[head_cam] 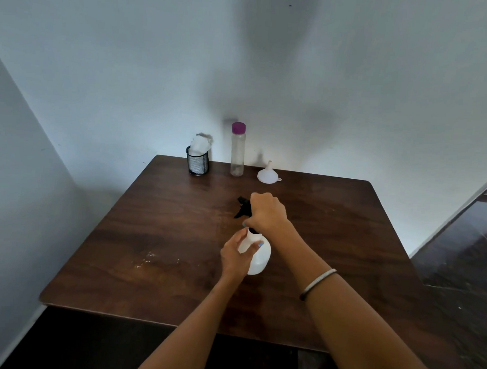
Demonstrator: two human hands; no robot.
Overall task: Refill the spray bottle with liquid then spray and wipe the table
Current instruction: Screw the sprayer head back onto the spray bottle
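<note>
Here, mid-table [158, 222]: white spray bottle [260, 256], gripped from both sides.

Stood upright near the middle of the dark wooden top, between the two hands. Clasped around its neck and shoulder by the left hand [235, 256], fingers curled shut. Topped by the right hand [267, 212], closed over the black trigger head [243, 209]. Farther back, along the wall: clear bottle [237, 153] with purple cap, mesh cup [197, 163] stuffed with white cloth, white funnel [267, 174], mouth down.
</note>
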